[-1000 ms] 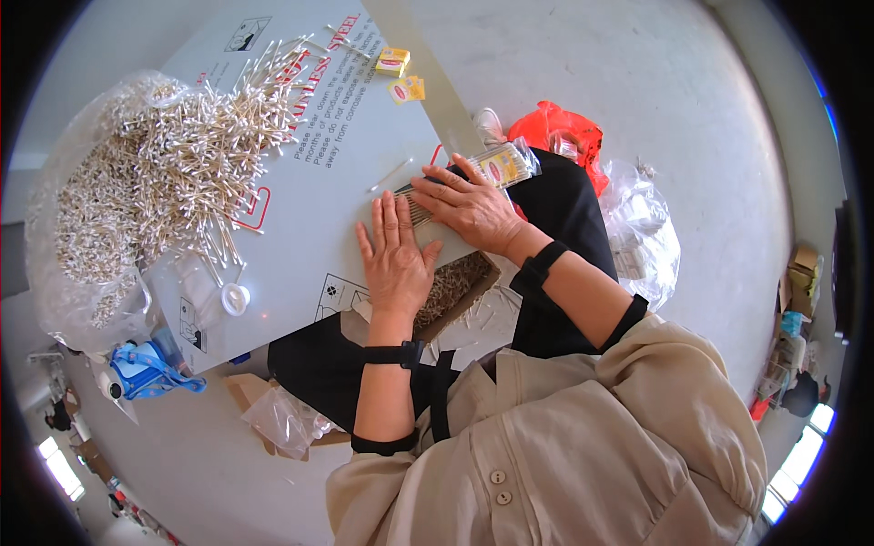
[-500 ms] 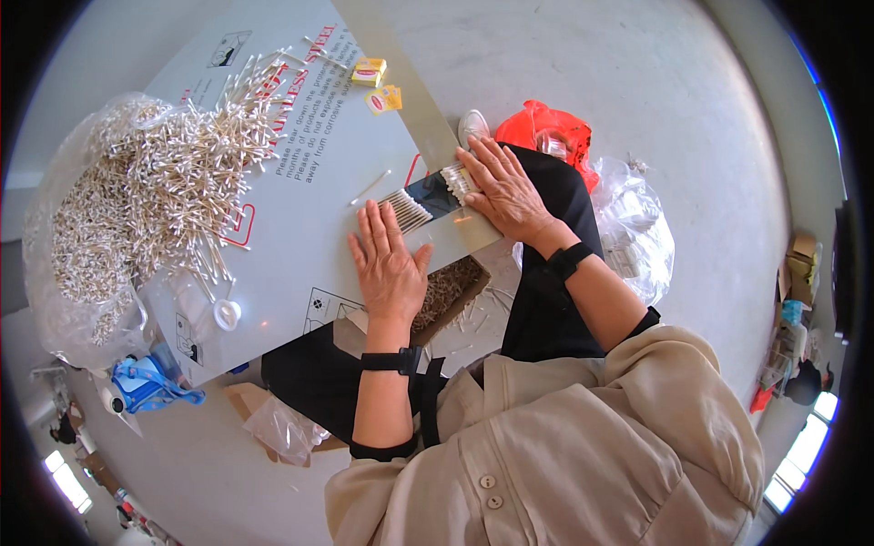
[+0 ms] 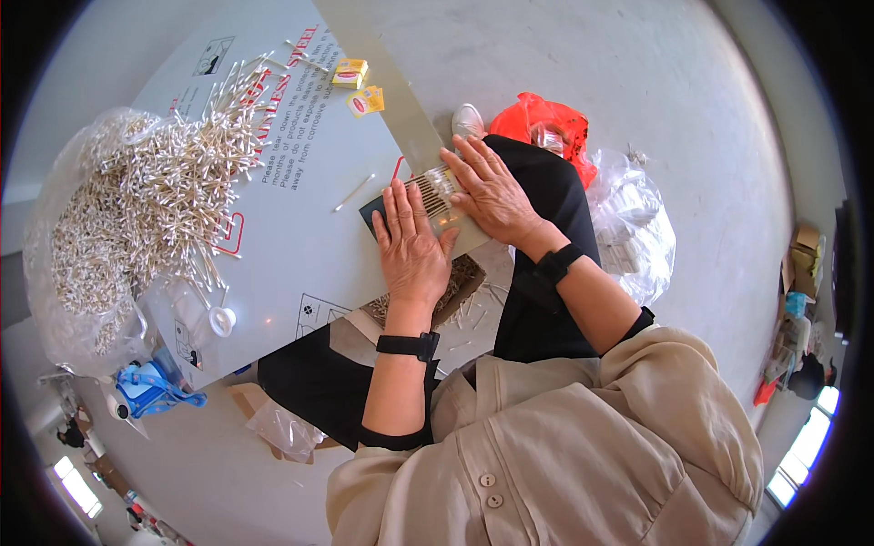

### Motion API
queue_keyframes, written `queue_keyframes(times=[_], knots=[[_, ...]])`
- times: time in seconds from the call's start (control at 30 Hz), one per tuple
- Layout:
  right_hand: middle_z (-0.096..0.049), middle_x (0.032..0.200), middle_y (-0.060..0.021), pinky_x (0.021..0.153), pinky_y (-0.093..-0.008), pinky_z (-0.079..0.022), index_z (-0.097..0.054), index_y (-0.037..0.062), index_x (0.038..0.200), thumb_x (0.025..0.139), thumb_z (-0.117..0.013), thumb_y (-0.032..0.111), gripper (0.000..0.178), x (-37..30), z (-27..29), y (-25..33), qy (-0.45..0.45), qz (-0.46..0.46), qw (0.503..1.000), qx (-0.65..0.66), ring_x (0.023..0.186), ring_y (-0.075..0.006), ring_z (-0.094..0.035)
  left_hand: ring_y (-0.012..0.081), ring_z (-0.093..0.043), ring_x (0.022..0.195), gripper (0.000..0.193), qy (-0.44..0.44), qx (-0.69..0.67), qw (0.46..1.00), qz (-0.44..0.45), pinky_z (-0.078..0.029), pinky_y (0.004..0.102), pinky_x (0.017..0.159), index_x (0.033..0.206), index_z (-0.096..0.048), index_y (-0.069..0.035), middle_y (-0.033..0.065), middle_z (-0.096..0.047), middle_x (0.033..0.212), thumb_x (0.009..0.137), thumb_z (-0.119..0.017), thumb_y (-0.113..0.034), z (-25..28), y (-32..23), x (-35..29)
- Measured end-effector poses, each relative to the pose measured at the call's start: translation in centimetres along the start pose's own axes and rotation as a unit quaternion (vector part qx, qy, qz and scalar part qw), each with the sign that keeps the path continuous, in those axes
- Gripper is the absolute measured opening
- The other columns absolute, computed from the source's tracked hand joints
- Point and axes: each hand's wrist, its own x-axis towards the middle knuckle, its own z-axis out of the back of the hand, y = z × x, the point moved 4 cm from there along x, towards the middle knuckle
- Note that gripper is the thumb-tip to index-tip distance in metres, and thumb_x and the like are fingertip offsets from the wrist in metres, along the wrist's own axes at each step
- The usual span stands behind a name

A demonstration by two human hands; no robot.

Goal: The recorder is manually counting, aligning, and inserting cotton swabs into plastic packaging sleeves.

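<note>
A row of cotton swabs (image 3: pixel 431 191) lies side by side between my hands, near the table's right edge. Their white tips show close to my right fingers. My left hand (image 3: pixel 414 250) rests flat over the left part of the row, fingers stretched out. Flat too, my right hand (image 3: pixel 499 202) lies at the row's right end with its fingers extended. Under the swabs is a dark strip (image 3: pixel 371 211), whose bare end shows left of my left fingers. One loose swab (image 3: pixel 354 194) lies just beyond that strip. What is under my palms is hidden.
A big heap of cotton swabs (image 3: pixel 173 191) spills from a clear bag at the left of the table (image 3: pixel 273 246). Small yellow boxes (image 3: pixel 350 73) lie at the far edge. Below the table stands a cardboard box (image 3: pixel 466 289); red (image 3: pixel 546 127) and clear bags (image 3: pixel 628 227) sit right.
My left hand has slid right along the strip, and the swabs beside it now meet those by my right hand. The dark gap between them has closed; dark surface now shows at the left.
</note>
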Motion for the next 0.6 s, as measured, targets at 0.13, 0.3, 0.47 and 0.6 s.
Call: queue_keyframes(times=[0.13, 0.3, 0.47, 0.6], knots=[[-0.030, 0.156, -0.0156, 0.120, -0.0447, -0.021, -0.036, 0.0110, 0.150, 0.099, -0.052, 0.035, 0.059, 0.0, 0.1, -0.1, -0.013, -0.002, 1.000, 0.021, 0.147, -0.0340, -0.024, 0.0341, -0.016, 0.150, 0.082, -0.006, -0.018, 1.000, -0.012, -0.013, 0.0507, 0.121, 0.152, -0.025, 0.002, 0.0203, -0.019, 0.161, 0.093, -0.060, -0.042, -0.2, -1.0, 0.5], [-0.037, 0.154, -0.0168, 0.119, -0.0395, -0.025, -0.042, 0.0092, 0.148, 0.097, -0.058, 0.023, 0.055, -0.3, 0.9, -1.8, -0.103, -0.097, 0.969, 0.201, 0.145, -0.0312, -0.031, 0.0353, -0.028, 0.145, 0.062, -0.180, -0.235, 0.955, -0.003, -0.022, 0.0468, 0.118, 0.151, -0.027, 0.002, 0.0227, -0.030, 0.156, 0.103, -0.045, -0.032, 0.2, 1.1, 0.7], [-0.045, 0.150, -0.0084, 0.115, -0.0298, -0.029, -0.042, 0.0043, 0.148, 0.104, -0.051, 0.022, 0.048, -0.1, -1.3, -3.6, -0.187, -0.220, 0.711, 0.641, 0.138, -0.0174, -0.040, 0.0362, -0.029, 0.144, 0.054, -0.240, -0.430, 0.866, 0.092, -0.023, 0.0432, 0.118, 0.150, -0.027, 0.005, 0.0255, -0.032, 0.153, 0.107, -0.035, -0.027, 0.5, 2.0, 3.1], [-0.051, 0.144, -0.0081, 0.110, -0.0280, -0.034, -0.045, 0.0017, 0.145, 0.106, -0.047, 0.022, 0.044, 0.3, -2.3, -2.5, -0.129, -0.243, 0.703, 0.656, 0.133, -0.0160, -0.045, 0.0354, -0.031, 0.144, 0.057, -0.227, -0.439, 0.865, 0.087, -0.024, 0.0424, 0.118, 0.147, -0.032, 0.007, 0.0246, -0.032, 0.154, 0.107, -0.033, -0.034, -0.2, 0.5, 4.0]])
